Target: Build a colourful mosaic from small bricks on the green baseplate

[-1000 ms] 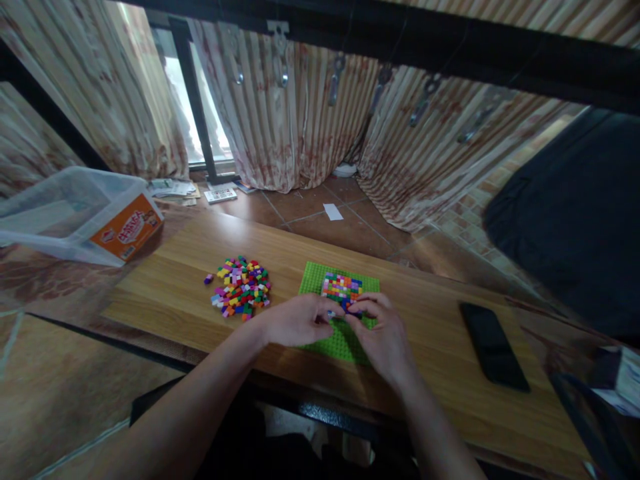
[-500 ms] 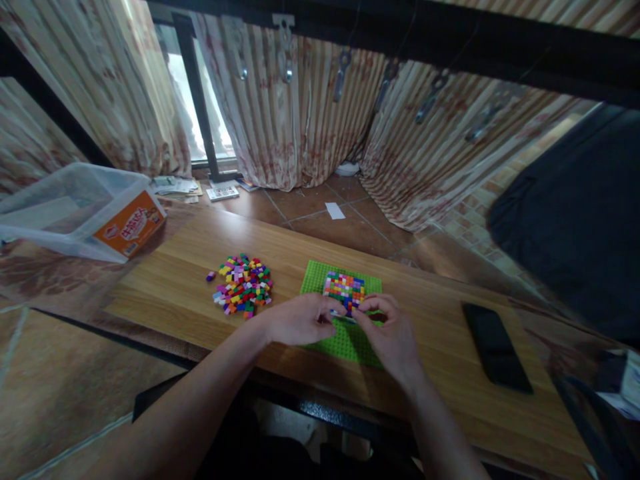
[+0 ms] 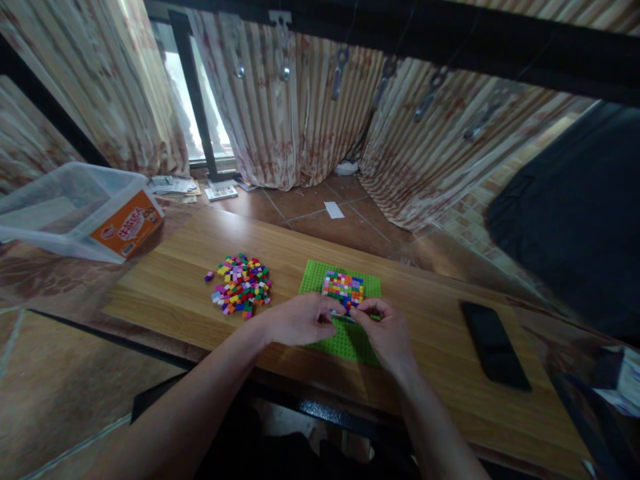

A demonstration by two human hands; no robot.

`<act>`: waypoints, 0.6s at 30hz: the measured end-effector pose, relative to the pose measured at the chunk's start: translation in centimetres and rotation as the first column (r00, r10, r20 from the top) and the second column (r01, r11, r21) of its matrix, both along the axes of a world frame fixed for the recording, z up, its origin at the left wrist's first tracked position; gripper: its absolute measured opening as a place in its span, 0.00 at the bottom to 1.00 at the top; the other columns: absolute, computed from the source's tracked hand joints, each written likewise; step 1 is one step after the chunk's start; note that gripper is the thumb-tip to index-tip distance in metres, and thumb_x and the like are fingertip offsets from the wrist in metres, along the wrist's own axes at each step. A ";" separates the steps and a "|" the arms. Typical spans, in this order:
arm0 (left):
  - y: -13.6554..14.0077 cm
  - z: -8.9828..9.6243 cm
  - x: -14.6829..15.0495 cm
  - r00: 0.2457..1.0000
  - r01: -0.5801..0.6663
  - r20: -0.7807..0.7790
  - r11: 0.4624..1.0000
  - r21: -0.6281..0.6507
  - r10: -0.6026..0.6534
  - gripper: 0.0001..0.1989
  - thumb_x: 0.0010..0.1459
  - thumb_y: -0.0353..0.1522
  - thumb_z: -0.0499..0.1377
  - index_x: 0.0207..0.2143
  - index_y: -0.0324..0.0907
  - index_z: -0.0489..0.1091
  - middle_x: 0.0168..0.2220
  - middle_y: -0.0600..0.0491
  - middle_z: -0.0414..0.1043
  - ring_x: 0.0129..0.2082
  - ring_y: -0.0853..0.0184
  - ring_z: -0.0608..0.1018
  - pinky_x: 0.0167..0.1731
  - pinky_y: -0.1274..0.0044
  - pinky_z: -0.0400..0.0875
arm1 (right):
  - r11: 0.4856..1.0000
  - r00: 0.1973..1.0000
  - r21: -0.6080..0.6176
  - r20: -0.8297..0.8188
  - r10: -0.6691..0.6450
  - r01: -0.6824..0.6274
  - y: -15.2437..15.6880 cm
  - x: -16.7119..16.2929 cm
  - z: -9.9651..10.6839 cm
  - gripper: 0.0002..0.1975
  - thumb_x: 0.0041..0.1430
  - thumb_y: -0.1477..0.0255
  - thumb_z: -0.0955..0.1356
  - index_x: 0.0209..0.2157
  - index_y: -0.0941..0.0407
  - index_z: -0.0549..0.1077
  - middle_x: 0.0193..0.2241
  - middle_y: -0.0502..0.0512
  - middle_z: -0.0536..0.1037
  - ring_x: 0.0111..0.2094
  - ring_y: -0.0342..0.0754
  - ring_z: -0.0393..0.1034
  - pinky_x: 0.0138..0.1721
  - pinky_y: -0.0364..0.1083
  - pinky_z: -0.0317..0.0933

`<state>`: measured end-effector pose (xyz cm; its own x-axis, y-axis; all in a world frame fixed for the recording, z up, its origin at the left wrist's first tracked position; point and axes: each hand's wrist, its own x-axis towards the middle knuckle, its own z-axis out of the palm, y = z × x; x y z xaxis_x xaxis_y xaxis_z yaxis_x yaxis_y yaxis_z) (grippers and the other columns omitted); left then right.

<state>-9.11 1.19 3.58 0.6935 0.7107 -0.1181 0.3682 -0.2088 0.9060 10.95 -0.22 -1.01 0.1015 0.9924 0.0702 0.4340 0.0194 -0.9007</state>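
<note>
A small mosaic of multicoloured toy bricks (image 3: 345,284) sits on a green studded baseplate (image 3: 345,343). My left hand (image 3: 303,319) comes in over the plate's left side, its index fingertip at the mosaic's near edge and its thumb held apart below. At the near right corner of the mosaic, my right hand (image 3: 385,330) has thumb and index finger pinched together; whatever is between them is too small to make out. Both hands cover part of the near edge. Left of the plate lies a loose heap of coloured bricks (image 3: 243,283), with a purple brick (image 3: 209,276) apart from it.
The wooden tabletop (image 3: 175,280) carries a black phone (image 3: 494,343) on the right. A clear plastic bin (image 3: 75,213) with an orange label stands beyond the left end. Papers (image 3: 175,187) lie behind it, and patterned curtains (image 3: 310,113) hang at the back. A dark bar crosses the top.
My right hand's fingertips have shifted very slightly left along the mosaic's near edge. The left hand stays in place, and the whole view has drifted a little.
</note>
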 end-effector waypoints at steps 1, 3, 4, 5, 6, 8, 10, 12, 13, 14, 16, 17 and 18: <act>0.0 0.0 0.0 1.000 0.001 -0.004 1.000 -0.004 -0.001 0.15 0.53 0.27 0.56 0.43 0.39 0.74 0.21 0.60 0.66 0.21 0.73 0.67 0.22 0.83 0.59 | 1.000 1.000 -0.007 -0.011 -0.005 0.005 0.0 0.0 0.0 0.12 0.48 0.61 0.72 0.25 0.55 0.74 0.26 0.52 0.75 0.30 0.48 0.68 0.34 0.47 0.63; 0.1 -0.1 0.0 1.000 0.006 -0.007 1.000 -0.009 -0.006 0.14 0.53 0.27 0.56 0.43 0.39 0.74 0.21 0.60 0.66 0.21 0.73 0.67 0.23 0.83 0.59 | 1.000 1.000 -0.013 -0.025 -0.011 0.010 0.0 -0.1 0.0 0.12 0.47 0.60 0.72 0.24 0.55 0.74 0.26 0.52 0.75 0.29 0.48 0.68 0.34 0.47 0.63; 0.1 -0.1 0.0 1.000 0.011 -0.007 1.000 -0.009 -0.011 0.14 0.53 0.27 0.56 0.43 0.39 0.74 0.21 0.60 0.65 0.21 0.73 0.67 0.22 0.83 0.58 | 1.000 0.999 -0.013 -0.030 -0.013 0.013 0.0 -0.1 0.0 0.12 0.47 0.60 0.72 0.24 0.55 0.74 0.25 0.52 0.75 0.29 0.48 0.68 0.34 0.47 0.63; 0.1 -0.2 0.1 1.000 0.018 -0.005 1.000 -0.010 -0.018 0.14 0.53 0.27 0.56 0.43 0.38 0.73 0.22 0.60 0.65 0.21 0.73 0.67 0.22 0.83 0.58 | 1.000 0.999 -0.012 -0.034 -0.017 0.016 0.1 -0.1 0.0 0.12 0.47 0.60 0.72 0.24 0.55 0.74 0.25 0.52 0.75 0.29 0.48 0.68 0.34 0.47 0.63; 0.1 -0.3 0.1 1.000 0.023 -0.004 1.000 -0.011 -0.023 0.14 0.54 0.27 0.56 0.43 0.38 0.73 0.22 0.60 0.65 0.21 0.73 0.67 0.22 0.83 0.58 | 1.000 0.999 -0.013 -0.036 -0.019 0.018 0.1 -0.1 0.0 0.12 0.46 0.60 0.72 0.24 0.55 0.74 0.25 0.52 0.74 0.29 0.48 0.68 0.33 0.47 0.63; 0.1 -0.4 0.1 1.000 0.023 -0.008 1.000 -0.008 -0.023 0.14 0.54 0.27 0.56 0.44 0.38 0.73 0.21 0.60 0.65 0.21 0.73 0.67 0.21 0.82 0.57 | 1.000 0.999 -0.016 -0.033 -0.009 0.009 0.2 -0.1 -0.1 0.12 0.47 0.60 0.72 0.23 0.55 0.74 0.25 0.52 0.75 0.29 0.48 0.68 0.34 0.47 0.63; 0.2 -0.6 0.0 1.000 0.014 -0.022 1.000 0.005 -0.014 0.15 0.54 0.28 0.56 0.44 0.38 0.74 0.22 0.60 0.66 0.21 0.73 0.67 0.21 0.82 0.58 | 1.000 1.000 -0.012 -0.026 0.007 -0.007 0.2 0.0 -0.3 0.12 0.47 0.60 0.72 0.24 0.55 0.75 0.25 0.52 0.75 0.29 0.48 0.69 0.34 0.47 0.63; 0.2 -0.7 -0.2 1.000 0.012 -0.029 0.999 0.031 -0.011 0.15 0.55 0.28 0.57 0.44 0.39 0.75 0.23 0.59 0.68 0.23 0.72 0.69 0.24 0.82 0.60 | 1.000 0.999 -0.006 -0.028 0.022 -0.022 0.3 0.1 -0.5 0.12 0.48 0.61 0.72 0.24 0.55 0.75 0.26 0.52 0.76 0.30 0.48 0.69 0.35 0.47 0.63; 0.3 -0.7 -0.4 1.000 0.007 -0.020 0.999 0.042 -0.006 0.15 0.55 0.28 0.57 0.44 0.40 0.75 0.25 0.58 0.70 0.25 0.72 0.70 0.26 0.82 0.63 | 1.000 0.999 -0.005 -0.035 0.026 -0.026 0.3 0.2 -0.6 0.12 0.48 0.60 0.72 0.25 0.55 0.75 0.26 0.52 0.76 0.30 0.48 0.69 0.35 0.47 0.63; 0.4 -0.7 -0.6 1.000 -0.005 -0.005 0.999 0.047 0.006 0.14 0.56 0.28 0.56 0.44 0.40 0.76 0.27 0.57 0.73 0.27 0.71 0.72 0.30 0.82 0.65 | 1.000 0.999 -0.005 -0.045 0.029 -0.029 0.2 0.2 -0.7 0.12 0.48 0.60 0.72 0.25 0.55 0.75 0.26 0.52 0.76 0.29 0.48 0.69 0.35 0.47 0.63; 0.6 -0.6 -0.9 0.998 -0.050 0.030 0.998 0.038 0.049 0.13 0.57 0.28 0.56 0.42 0.40 0.77 0.32 0.55 0.76 0.33 0.69 0.74 0.36 0.80 0.67 | 0.999 0.997 -0.009 -0.064 0.034 -0.035 0.2 0.2 -0.6 0.14 0.48 0.58 0.72 0.25 0.55 0.76 0.26 0.52 0.77 0.29 0.48 0.70 0.35 0.46 0.63; 0.7 -0.6 -1.1 0.996 -0.079 0.041 0.996 0.029 0.078 0.12 0.58 0.29 0.55 0.41 0.39 0.77 0.34 0.55 0.77 0.34 0.69 0.75 0.38 0.80 0.67 | 0.999 0.997 -0.012 -0.073 0.032 -0.033 0.2 0.3 -0.6 0.14 0.48 0.58 0.72 0.25 0.55 0.76 0.26 0.52 0.77 0.29 0.48 0.70 0.35 0.46 0.63; 0.8 -0.5 -1.2 0.994 -0.103 0.046 0.994 0.022 0.102 0.12 0.58 0.29 0.55 0.40 0.39 0.77 0.33 0.55 0.77 0.34 0.69 0.75 0.38 0.80 0.67 | 1.000 0.996 -0.019 -0.084 0.022 -0.024 0.2 0.3 -0.5 0.15 0.48 0.57 0.72 0.25 0.55 0.76 0.25 0.52 0.77 0.29 0.48 0.69 0.35 0.46 0.62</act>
